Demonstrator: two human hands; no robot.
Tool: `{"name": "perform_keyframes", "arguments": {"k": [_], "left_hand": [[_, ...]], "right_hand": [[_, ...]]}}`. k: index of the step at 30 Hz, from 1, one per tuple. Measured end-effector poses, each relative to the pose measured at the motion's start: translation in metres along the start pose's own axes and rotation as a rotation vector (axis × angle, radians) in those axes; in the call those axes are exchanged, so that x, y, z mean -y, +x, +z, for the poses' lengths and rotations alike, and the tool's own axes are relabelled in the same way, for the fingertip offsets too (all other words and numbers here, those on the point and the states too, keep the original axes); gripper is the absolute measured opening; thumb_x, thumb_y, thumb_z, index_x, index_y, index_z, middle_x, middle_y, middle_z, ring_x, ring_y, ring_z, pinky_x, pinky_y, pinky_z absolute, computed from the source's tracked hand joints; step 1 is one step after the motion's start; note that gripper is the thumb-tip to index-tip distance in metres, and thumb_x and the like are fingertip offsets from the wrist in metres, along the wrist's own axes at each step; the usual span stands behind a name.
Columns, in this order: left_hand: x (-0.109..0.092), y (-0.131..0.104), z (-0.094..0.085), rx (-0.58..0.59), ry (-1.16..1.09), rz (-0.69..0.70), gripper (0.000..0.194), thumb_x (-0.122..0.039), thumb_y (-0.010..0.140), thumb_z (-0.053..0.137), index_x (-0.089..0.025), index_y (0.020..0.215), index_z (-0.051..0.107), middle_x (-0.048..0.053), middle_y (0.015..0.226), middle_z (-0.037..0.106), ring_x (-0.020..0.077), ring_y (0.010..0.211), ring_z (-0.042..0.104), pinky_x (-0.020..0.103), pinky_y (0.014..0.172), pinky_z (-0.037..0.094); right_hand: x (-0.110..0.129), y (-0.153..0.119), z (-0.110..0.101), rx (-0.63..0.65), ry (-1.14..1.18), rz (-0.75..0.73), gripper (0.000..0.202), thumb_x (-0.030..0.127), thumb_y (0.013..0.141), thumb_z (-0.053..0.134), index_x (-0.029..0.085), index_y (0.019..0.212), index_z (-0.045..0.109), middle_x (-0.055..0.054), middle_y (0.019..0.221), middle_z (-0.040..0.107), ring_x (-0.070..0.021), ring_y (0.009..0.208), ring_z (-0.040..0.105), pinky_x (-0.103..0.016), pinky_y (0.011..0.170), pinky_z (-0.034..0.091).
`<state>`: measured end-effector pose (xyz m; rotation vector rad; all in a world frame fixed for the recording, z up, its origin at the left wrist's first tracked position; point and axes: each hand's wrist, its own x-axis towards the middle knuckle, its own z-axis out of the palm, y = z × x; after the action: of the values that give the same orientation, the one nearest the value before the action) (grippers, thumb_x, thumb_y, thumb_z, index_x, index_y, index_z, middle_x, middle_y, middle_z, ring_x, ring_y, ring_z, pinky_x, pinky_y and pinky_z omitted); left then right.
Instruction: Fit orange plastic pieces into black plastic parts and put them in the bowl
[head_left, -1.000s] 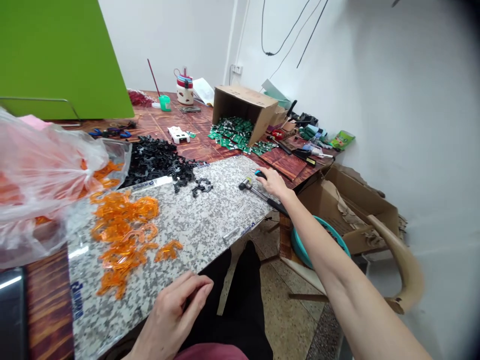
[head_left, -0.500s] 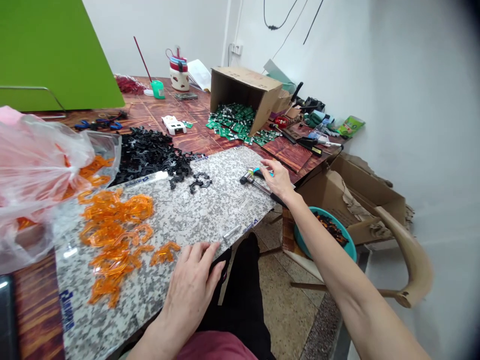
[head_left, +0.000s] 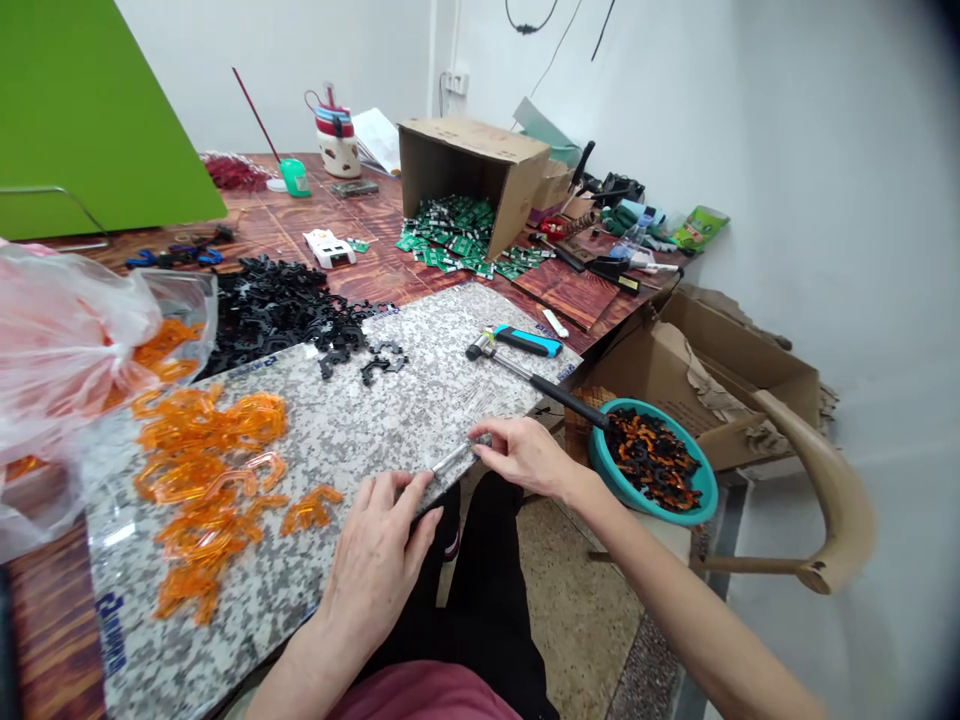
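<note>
Clear strip (head_left: 452,458) lies at near edge of speckled board (head_left: 420,400), between the hands. L hand (head_left: 375,540): palm down nr strip's left end, fingers together, thumb apart, prob. to steady that edge. R hand (head_left: 529,457): thumb & index at strip's other end; from where I stand, can't tell if they're clamped on it. One hand per end presumably guards a slim piece against skewing. Hammer (head_left: 566,397) rests head on board, handle jutting past the edge to the teal basin (head_left: 675,516) of black/orange parts, prob. for quick reach, though the overhang could be knocked. Blue-handled tool (head_left: 529,341) just behind it. Loose orange part (head_left: 311,508) sits nr L hand, in the way of any leftward sweep; main orange pile (head_left: 255,415) beyond. Black pile (head_left: 270,310) & open carton (head_left: 472,138) w/ green circuit boards (head_left: 457,235) stand farther back, well clear
</note>
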<state>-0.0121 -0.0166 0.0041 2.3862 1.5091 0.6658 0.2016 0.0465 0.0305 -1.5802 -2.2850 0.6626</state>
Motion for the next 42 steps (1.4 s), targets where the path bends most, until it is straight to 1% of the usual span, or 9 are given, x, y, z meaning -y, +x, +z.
{"name": "perform_keyframes", "arguments": {"k": [8,13,17,26,32,34,36,39,42], "left_hand": [[0.001,-0.001,0.003,-0.012,-0.017,-0.012,0.033,-0.026,0.092,0.047,-0.013,0.119,0.059,0.011,0.100,0.057,0.0274,0.092,0.053,0.041,0.078,0.049],[0.003,-0.002,0.004,-0.023,-0.025,-0.012,0.032,-0.026,0.093,0.046,-0.014,0.119,0.059,0.011,0.100,0.057,0.0268,0.092,0.053,0.041,0.078,0.049],[0.004,-0.002,0.006,-0.035,-0.033,-0.017,0.032,-0.026,0.093,0.046,-0.015,0.118,0.060,0.010,0.099,0.057,0.0266,0.091,0.054,0.041,0.079,0.049],[0.004,-0.003,0.002,-0.062,-0.142,-0.054,0.031,-0.028,0.093,0.045,-0.016,0.116,0.061,0.010,0.099,0.060,0.0262,0.093,0.056,0.041,0.079,0.049],[0.006,-0.011,-0.007,-0.106,-0.236,-0.069,0.029,-0.033,0.093,0.045,-0.019,0.111,0.063,0.008,0.099,0.063,0.0229,0.093,0.061,0.034,0.078,0.051],[0.007,-0.015,-0.010,-0.124,-0.245,-0.062,0.028,-0.033,0.093,0.045,-0.020,0.110,0.063,0.007,0.098,0.064,0.0215,0.091,0.062,0.031,0.077,0.052],[0.008,-0.019,-0.012,-0.143,-0.250,-0.051,0.027,-0.033,0.093,0.046,-0.021,0.109,0.063,0.007,0.097,0.064,0.0203,0.090,0.063,0.029,0.076,0.052],[0.009,-0.023,-0.014,-0.173,-0.257,-0.040,0.026,-0.032,0.093,0.046,-0.021,0.107,0.064,0.006,0.095,0.065,0.0189,0.089,0.064,0.026,0.075,0.052],[0.009,-0.024,-0.017,-0.179,-0.262,-0.036,0.025,-0.032,0.093,0.047,-0.021,0.105,0.065,0.005,0.093,0.065,0.0181,0.087,0.065,0.025,0.073,0.052]], "right_hand": [[-0.001,0.018,-0.014,0.182,-0.021,-0.119,0.017,0.018,0.082,0.059,0.016,0.092,0.072,0.006,0.055,0.050,-0.0077,0.050,0.040,-0.020,0.055,0.029],[-0.010,0.032,-0.023,0.314,-0.002,-0.217,0.018,0.017,0.083,0.057,0.017,0.092,0.072,0.003,0.060,0.058,-0.0082,0.054,0.048,-0.019,0.056,0.033],[-0.013,0.039,-0.025,0.356,-0.021,-0.268,0.020,0.015,0.082,0.056,0.016,0.092,0.073,0.001,0.063,0.063,-0.0092,0.055,0.051,-0.020,0.057,0.035],[-0.020,0.046,-0.039,0.330,-0.114,-0.315,0.018,0.010,0.073,0.061,0.018,0.081,0.075,0.000,0.068,0.067,-0.0100,0.058,0.053,-0.020,0.057,0.035],[-0.042,0.040,-0.051,0.134,-0.168,-0.267,0.017,0.017,0.081,0.057,0.018,0.088,0.072,0.001,0.062,0.063,-0.0105,0.054,0.052,-0.021,0.058,0.036],[-0.047,0.036,-0.050,0.045,-0.174,-0.253,0.020,0.022,0.085,0.054,0.017,0.096,0.070,-0.002,0.071,0.065,-0.0136,0.064,0.057,-0.024,0.065,0.041],[-0.049,0.030,-0.045,-0.028,-0.173,-0.256,0.028,0.031,0.088,0.054,0.017,0.110,0.064,-0.009,0.096,0.067,-0.0192,0.088,0.061,-0.031,0.080,0.044],[-0.047,0.022,-0.030,-0.073,-0.191,-0.267,0.062,0.051,0.082,0.059,0.019,0.135,0.046,-0.016,0.137,0.046,-0.0279,0.126,0.042,-0.043,0.103,0.033],[-0.042,0.018,-0.012,0.002,-0.241,-0.204,0.074,0.058,0.084,0.053,0.023,0.146,0.029,-0.014,0.152,0.025,-0.0324,0.140,0.019,-0.053,0.110,0.020]]}}
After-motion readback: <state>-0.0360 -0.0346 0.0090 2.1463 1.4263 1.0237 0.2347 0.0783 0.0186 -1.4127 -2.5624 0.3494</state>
